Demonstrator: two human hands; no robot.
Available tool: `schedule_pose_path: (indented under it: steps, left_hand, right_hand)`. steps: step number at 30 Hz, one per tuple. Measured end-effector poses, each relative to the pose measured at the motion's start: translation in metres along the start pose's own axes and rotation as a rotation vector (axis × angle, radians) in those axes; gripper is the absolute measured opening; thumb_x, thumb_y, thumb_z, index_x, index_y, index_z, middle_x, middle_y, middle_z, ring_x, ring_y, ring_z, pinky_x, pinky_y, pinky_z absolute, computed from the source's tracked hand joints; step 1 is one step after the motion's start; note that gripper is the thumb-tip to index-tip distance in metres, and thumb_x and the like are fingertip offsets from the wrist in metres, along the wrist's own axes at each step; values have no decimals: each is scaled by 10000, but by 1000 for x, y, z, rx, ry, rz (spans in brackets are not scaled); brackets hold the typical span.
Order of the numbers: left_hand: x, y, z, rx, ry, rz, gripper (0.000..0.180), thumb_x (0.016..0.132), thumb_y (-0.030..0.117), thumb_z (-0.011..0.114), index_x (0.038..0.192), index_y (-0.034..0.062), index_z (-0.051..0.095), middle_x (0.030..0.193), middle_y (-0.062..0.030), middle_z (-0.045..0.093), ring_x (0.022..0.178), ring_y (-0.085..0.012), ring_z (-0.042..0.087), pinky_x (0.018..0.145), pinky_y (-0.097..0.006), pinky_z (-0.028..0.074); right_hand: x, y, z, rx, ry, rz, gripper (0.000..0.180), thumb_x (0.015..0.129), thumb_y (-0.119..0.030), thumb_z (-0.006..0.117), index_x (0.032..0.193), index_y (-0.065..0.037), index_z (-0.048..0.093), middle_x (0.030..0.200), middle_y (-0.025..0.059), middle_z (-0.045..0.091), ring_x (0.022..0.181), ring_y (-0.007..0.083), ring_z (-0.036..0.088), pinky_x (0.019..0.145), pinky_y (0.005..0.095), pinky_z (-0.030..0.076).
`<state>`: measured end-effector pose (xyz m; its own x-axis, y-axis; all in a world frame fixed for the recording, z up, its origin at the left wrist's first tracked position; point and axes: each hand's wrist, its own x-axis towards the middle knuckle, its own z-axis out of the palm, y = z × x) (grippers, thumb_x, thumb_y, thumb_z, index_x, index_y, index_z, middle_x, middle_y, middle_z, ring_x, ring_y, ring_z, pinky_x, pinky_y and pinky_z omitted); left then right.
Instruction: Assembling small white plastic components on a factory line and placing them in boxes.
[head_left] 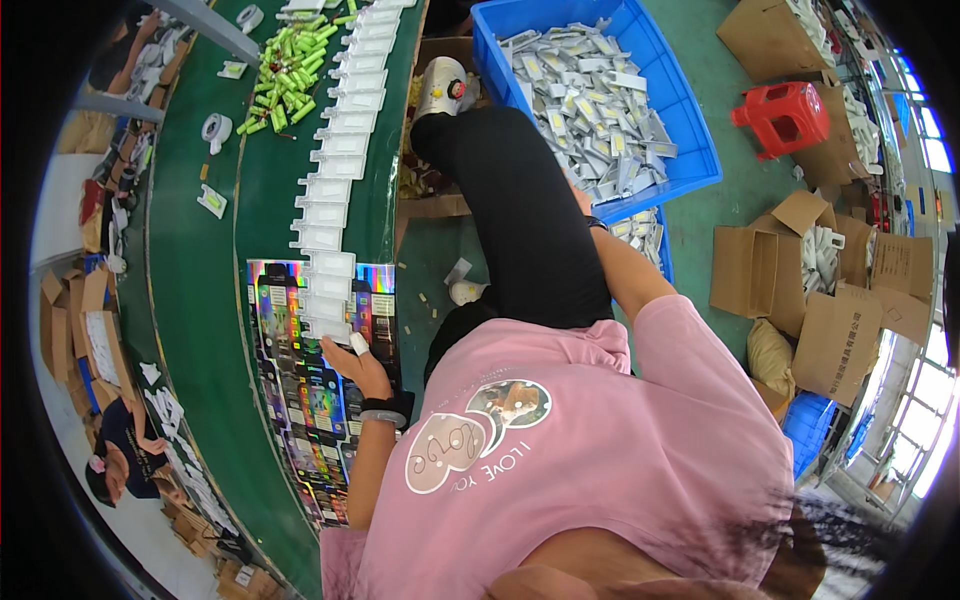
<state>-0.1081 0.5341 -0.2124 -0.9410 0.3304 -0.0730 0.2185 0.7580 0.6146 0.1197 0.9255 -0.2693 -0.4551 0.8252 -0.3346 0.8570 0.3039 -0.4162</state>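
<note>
The long green tabletop [200, 300] curves away along the person's left, and a big blue crate [700, 150] of small grey-and-white packs sits on the floor to their right. On the tabletop's near edge lies a stack of shiny, rainbow-printed flat cartons [310, 420], and over it runs a long overlapping row of white plastic trays [335, 180], reaching far up the tabletop. A loose heap of green cylinders [285, 70] lies beyond, beside the row.

The left hand [355, 370] rests at the near end of the tray row, its taped fingertip [358, 344] touching the last tray, fingers loosely curled and not closed around anything. The right hand is hidden behind the knee, reaching down toward the crate; whether it is spread or gripping cannot be told.

To do this well, I judge that the left hand should press the lowest tray flat so that the shingled row does not slide off the glossy cartons. The right should bring up one pack at a time, since the crate's contents are tangled. Keeping each overlap even probably matters most; a nudge could skew the whole line.
</note>
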Motion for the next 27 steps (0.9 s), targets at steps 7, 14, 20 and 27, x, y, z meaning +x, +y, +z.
schedule_pose_path:
  steps: [7, 14, 20, 27]
  left_hand:
    - [0, 7, 2, -44, -22, -22, 670, 965, 373, 426, 1423, -54, 189, 1494, -242, 167, 1385, -389, 108, 1132, -469, 57]
    - [0, 2, 4, -20, 2, 19, 652, 969, 357, 422, 1428, -42, 187, 1495, -235, 165, 1386, -385, 113, 1131, -471, 71]
    - [-5, 2, -1, -53, 48, -13, 639, 967, 344, 425, 1430, -35, 200, 1491, -231, 192, 1383, -395, 127, 1128, -472, 77]
    - [-3, 10, -1, -283, 113, -66, 587, 971, 305, 409, 1430, -15, 230, 1467, -210, 271, 1375, -344, 206, 1127, -422, 114]
  right_hand:
    - [2, 10, 2, 7, 25, 2, 438, 868, -255, 522, 1207, -75, 312, 998, 239, 612, 850, 441, 613, 722, 531, 473]
    - [-5, -5, -5, -62, 116, -21, 475, 852, -177, 555, 1238, -61, 304, 1006, 254, 610, 856, 443, 607, 730, 522, 468]
    - [-5, -13, 0, -65, 156, -68, 481, 858, -186, 552, 1257, -59, 314, 987, 278, 612, 840, 466, 595, 717, 538, 459]
    - [-4, -5, -15, -20, -47, 91, 529, 825, -180, 594, 1260, -47, 323, 1127, 269, 573, 974, 445, 581, 839, 510, 447]
